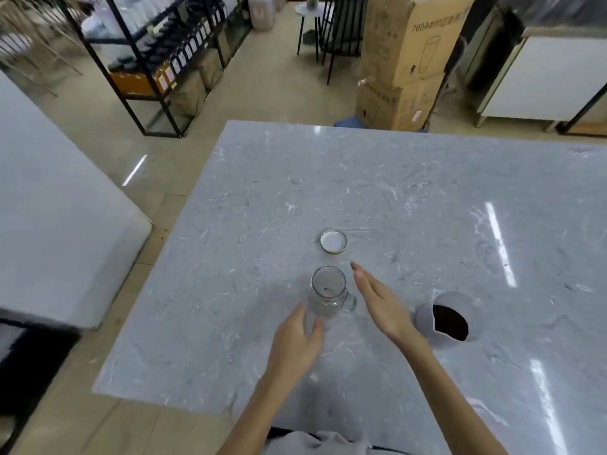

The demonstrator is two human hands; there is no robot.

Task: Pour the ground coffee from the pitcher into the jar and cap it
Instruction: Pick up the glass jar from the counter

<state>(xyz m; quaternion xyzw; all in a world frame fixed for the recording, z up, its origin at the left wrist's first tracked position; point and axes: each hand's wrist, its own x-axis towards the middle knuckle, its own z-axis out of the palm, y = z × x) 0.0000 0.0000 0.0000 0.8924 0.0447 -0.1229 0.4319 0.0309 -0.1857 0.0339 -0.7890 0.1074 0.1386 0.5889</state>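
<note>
Head view, grey marble table (394, 192), cardboard boxes (404, 60)

Lid (333, 241) behind jar (327, 292); pitcher (450, 318) right, on table (427, 192).

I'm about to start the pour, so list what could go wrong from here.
1. The jar has a narrow mouth and the pitcher a wide one, so the ground coffee may spill onto the table.
2. Neither the left hand nor the right hand visibly grips the light glass jar; a nudge could tip it.
3. The lid lies just behind the jar and may catch stray grounds.
</note>
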